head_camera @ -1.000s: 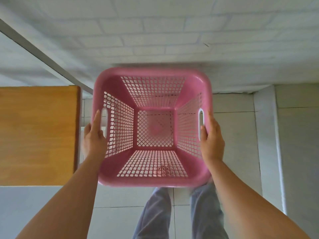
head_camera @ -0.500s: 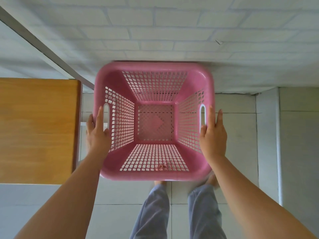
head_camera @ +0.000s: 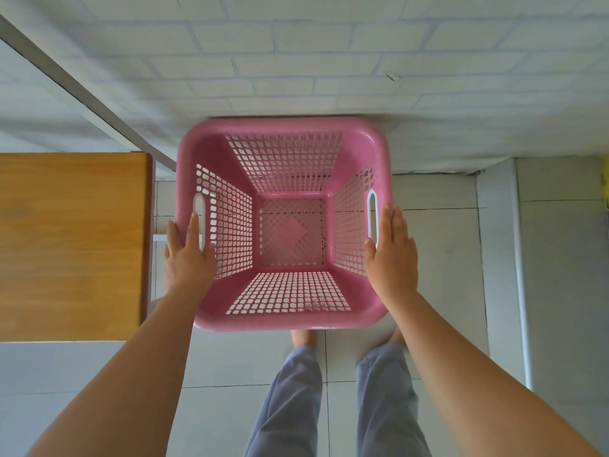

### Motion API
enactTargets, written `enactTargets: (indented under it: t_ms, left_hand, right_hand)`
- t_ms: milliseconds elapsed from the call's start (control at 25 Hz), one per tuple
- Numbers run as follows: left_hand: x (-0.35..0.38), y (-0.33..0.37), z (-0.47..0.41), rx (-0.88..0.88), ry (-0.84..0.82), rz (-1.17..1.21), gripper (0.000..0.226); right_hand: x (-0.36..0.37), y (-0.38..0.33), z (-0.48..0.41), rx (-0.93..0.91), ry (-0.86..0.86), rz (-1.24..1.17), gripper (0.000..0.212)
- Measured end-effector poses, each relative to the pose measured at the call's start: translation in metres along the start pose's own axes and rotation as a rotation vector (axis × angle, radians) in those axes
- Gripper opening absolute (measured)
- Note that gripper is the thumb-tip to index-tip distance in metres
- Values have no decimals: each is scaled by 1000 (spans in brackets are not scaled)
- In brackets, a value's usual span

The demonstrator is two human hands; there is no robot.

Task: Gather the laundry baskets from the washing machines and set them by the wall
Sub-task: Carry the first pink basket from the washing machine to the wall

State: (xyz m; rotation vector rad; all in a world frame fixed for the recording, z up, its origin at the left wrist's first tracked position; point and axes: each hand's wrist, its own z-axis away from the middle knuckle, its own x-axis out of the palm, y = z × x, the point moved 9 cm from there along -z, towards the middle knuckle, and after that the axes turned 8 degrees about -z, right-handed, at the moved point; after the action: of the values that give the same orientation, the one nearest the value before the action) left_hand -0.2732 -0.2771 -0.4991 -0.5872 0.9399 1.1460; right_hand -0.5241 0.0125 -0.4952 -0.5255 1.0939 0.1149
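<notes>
Flanking the pink basket (head_camera: 283, 311), your left hand (head_camera: 188, 258) and right hand (head_camera: 393, 258) lie flat, fingers extended along its side rims, gripping nothing.

Likely a home laundry corner: white brick wall (head_camera: 296, 61), tiled floor (head_camera: 435, 258), wooden tabletop (head_camera: 72, 245), pink laundry basket (head_camera: 283, 130).

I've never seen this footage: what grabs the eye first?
A pink basket, empty, fills the centre against a white brick wall. The left hand and right hand press flat on its sides. A wooden tabletop sits at the left.
</notes>
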Motion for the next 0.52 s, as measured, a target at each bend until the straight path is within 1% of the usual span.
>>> enactTargets:
  t_ms: [120, 280, 360, 520]
  left_hand:
    - [-4, 10, 20, 34, -15, -57, 61]
    - [-21, 46, 60, 158, -59, -111, 58]
    - [-34, 72, 83, 248, -73, -131, 56]
    - [-59, 141, 140, 512, -58, -210, 54]
  right_hand:
    - [-14, 1, 18, 2, -50, 9, 67]
    - [-54, 8, 55, 33, -52, 2, 61]
    - [-77, 17, 79, 71, -41, -21, 60]
    - [-135, 53, 145, 229, 51, -107, 59]
